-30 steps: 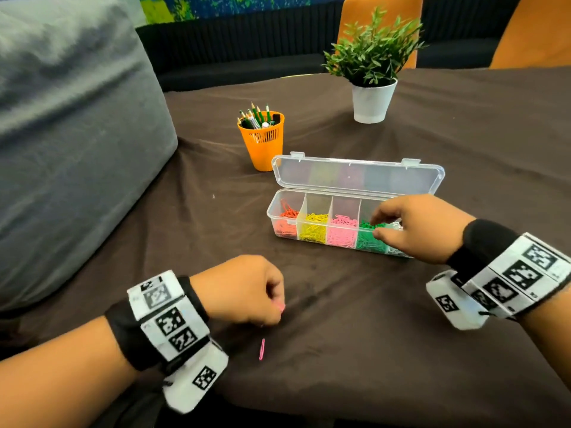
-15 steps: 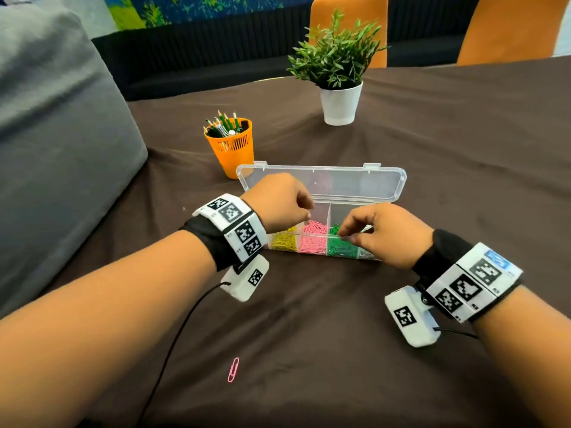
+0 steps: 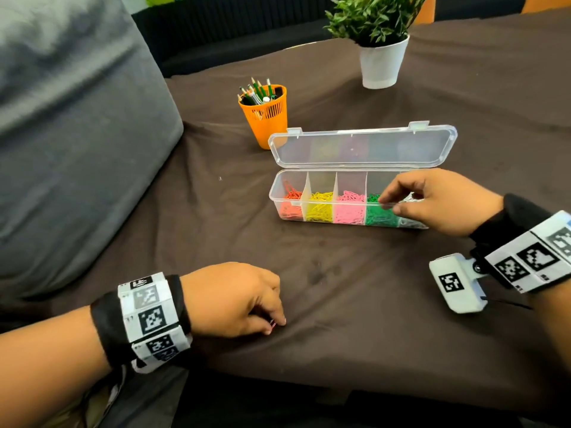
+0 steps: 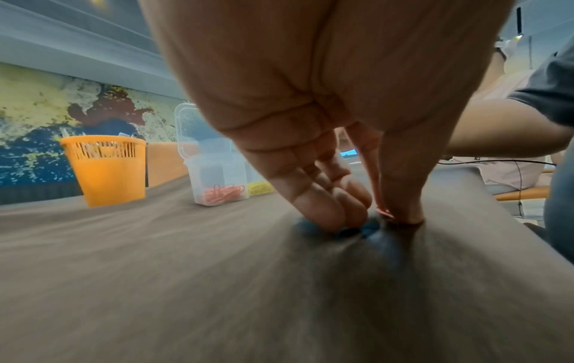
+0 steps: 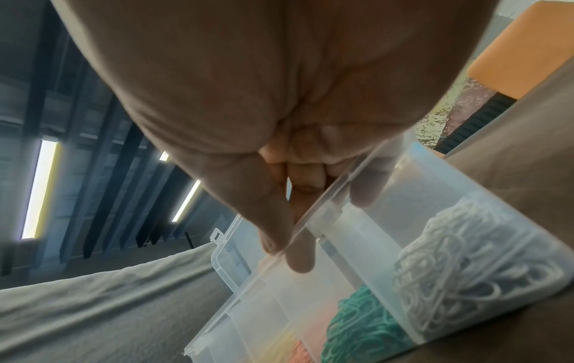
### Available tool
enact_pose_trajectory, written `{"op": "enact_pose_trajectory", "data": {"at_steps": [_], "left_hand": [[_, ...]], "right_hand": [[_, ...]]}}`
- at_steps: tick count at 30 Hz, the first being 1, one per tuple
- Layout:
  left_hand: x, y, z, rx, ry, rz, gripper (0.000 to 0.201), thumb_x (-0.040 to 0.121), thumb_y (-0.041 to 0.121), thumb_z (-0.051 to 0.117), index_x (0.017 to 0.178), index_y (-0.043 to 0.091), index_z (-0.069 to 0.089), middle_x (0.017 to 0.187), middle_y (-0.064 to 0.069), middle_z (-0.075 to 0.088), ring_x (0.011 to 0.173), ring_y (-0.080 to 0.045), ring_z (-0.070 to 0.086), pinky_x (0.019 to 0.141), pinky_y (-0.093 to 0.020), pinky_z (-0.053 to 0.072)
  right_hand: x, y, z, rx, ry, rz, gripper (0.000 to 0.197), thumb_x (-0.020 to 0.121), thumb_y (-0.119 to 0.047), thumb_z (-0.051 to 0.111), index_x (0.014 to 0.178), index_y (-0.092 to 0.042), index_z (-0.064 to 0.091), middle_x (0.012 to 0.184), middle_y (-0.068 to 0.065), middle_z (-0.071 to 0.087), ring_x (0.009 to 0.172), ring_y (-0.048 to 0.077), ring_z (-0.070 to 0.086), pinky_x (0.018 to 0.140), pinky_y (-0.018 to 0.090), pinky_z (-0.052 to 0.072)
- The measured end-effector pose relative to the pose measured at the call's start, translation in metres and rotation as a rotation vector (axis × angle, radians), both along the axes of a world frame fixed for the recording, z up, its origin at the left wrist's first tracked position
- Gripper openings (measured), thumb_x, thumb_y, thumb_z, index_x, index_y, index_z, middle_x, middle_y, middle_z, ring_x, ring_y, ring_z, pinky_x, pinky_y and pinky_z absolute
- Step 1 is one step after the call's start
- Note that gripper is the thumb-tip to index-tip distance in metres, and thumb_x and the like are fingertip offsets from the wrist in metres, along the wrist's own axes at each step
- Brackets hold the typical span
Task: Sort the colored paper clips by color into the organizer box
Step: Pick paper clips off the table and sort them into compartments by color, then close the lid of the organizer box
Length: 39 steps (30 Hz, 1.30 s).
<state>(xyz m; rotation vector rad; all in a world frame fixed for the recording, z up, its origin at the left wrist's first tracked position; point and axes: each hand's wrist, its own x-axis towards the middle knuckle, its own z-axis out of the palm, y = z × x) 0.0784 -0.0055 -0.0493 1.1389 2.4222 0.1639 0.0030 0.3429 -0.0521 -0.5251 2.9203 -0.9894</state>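
The clear organizer box stands open on the brown cloth, lid tipped back. Its compartments hold red, yellow, pink, green and white clips from left to right. My right hand grips the front wall at the green and white compartments, thumb outside and fingers inside. Near the table's front edge my left hand presses down on the cloth and pinches a pink paper clip between thumb and fingers. The left wrist view shows the pink paper clip against the thumb, just above the cloth.
An orange pencil cup stands behind the box on the left. A plant in a white pot is at the back. A grey cushion fills the left side. The table edge runs just below my left hand.
My left hand came back from the box to the front of the table and closed on the pink clip that lay loose there. The right hand stayed on the box.
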Motion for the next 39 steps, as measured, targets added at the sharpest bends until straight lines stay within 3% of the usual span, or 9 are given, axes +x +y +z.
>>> {"op": "enact_pose_trajectory", "data": {"at_steps": [5, 8, 13, 19, 25, 28, 32, 36, 39], "left_hand": [[-0.002, 0.001, 0.001, -0.065, 0.008, 0.014, 0.016, 0.088, 0.037, 0.068, 0.103, 0.034, 0.065, 0.106, 0.017, 0.052, 0.074, 0.006, 0.050, 0.072, -0.017, 0.042], [-0.005, 0.007, 0.001, -0.140, 0.021, 0.009, 0.030, 0.088, 0.037, 0.069, 0.116, 0.037, 0.060, 0.108, 0.017, 0.054, 0.075, 0.006, 0.045, 0.078, -0.019, 0.044], [-0.007, 0.021, 0.009, 0.023, -0.177, 0.194, 0.021, 0.083, 0.021, 0.074, 0.099, 0.031, 0.067, 0.080, 0.016, 0.066, 0.068, 0.002, 0.059, 0.071, -0.017, 0.048], [-0.068, 0.091, 0.034, 0.616, 0.138, 0.461, 0.007, 0.081, 0.014, 0.079, 0.082, 0.019, 0.075, 0.069, 0.010, 0.066, 0.060, 0.004, 0.056, 0.065, -0.019, 0.047], [-0.117, 0.114, 0.034, 0.463, 0.263, 0.572, 0.021, 0.080, 0.045, 0.079, 0.084, 0.025, 0.076, 0.074, 0.006, 0.070, 0.072, -0.009, 0.064, 0.073, -0.037, 0.055], [-0.117, 0.105, 0.040, 0.516, 0.358, 0.562, 0.025, 0.084, 0.051, 0.072, 0.090, 0.027, 0.075, 0.072, 0.009, 0.068, 0.070, -0.003, 0.061, 0.070, -0.026, 0.051], [-0.125, 0.083, 0.065, 0.691, 0.728, 0.456, 0.028, 0.089, 0.052, 0.063, 0.098, 0.027, 0.072, 0.089, 0.011, 0.058, 0.086, -0.004, 0.052, 0.076, -0.021, 0.041], [-0.151, 0.055, 0.075, 0.211, 0.568, 0.398, 0.050, 0.087, 0.063, 0.058, 0.125, 0.030, 0.058, 0.121, 0.008, 0.060, 0.116, -0.014, 0.054, 0.098, -0.032, 0.045], [-0.142, 0.045, 0.061, 0.023, 0.521, 0.365, 0.044, 0.086, 0.067, 0.054, 0.117, 0.036, 0.052, 0.110, 0.014, 0.061, 0.102, -0.014, 0.061, 0.087, -0.038, 0.051]], "right_hand": [[0.000, -0.002, 0.001, 0.009, -0.014, -0.001, 0.019, 0.084, -0.011, 0.070, 0.096, -0.026, 0.073, 0.098, -0.014, 0.071, 0.093, 0.002, 0.063, 0.082, 0.014, 0.041], [0.000, -0.001, 0.002, -0.007, -0.028, -0.010, 0.018, 0.084, -0.011, 0.070, 0.095, -0.025, 0.073, 0.097, -0.014, 0.070, 0.091, -0.002, 0.062, 0.078, 0.004, 0.039], [0.001, -0.002, 0.001, -0.040, -0.029, -0.015, 0.017, 0.083, -0.009, 0.070, 0.094, -0.023, 0.073, 0.094, -0.014, 0.070, 0.089, -0.007, 0.061, 0.075, 0.000, 0.039], [0.000, -0.003, 0.000, -0.059, -0.016, -0.019, 0.016, 0.082, -0.012, 0.072, 0.090, -0.026, 0.073, 0.090, -0.015, 0.070, 0.085, -0.010, 0.060, 0.072, 0.000, 0.038], [0.002, -0.004, 0.001, -0.083, -0.014, -0.020, 0.024, 0.083, -0.011, 0.069, 0.086, -0.034, 0.069, 0.087, -0.017, 0.069, 0.083, -0.010, 0.060, 0.071, 0.002, 0.039], [0.005, -0.002, 0.003, -0.151, 0.016, -0.038, 0.024, 0.084, -0.007, 0.068, 0.083, -0.031, 0.071, 0.085, -0.014, 0.071, 0.079, -0.003, 0.062, 0.074, 0.009, 0.044], [0.012, -0.002, 0.032, -0.440, 0.159, -0.092, 0.015, 0.083, -0.004, 0.066, 0.081, -0.018, 0.072, 0.082, -0.001, 0.074, 0.072, 0.012, 0.065, 0.072, 0.024, 0.051], [-0.003, 0.005, 0.075, -0.296, 0.472, -0.234, 0.025, 0.083, -0.020, 0.064, 0.108, -0.019, 0.067, 0.107, -0.004, 0.063, 0.097, 0.008, 0.058, 0.087, 0.021, 0.047], [-0.018, 0.005, 0.090, 0.088, 0.292, -0.208, 0.050, 0.095, -0.036, 0.055, 0.140, -0.014, 0.048, 0.142, 0.003, 0.049, 0.133, 0.016, 0.042, 0.112, 0.033, 0.033]]}}
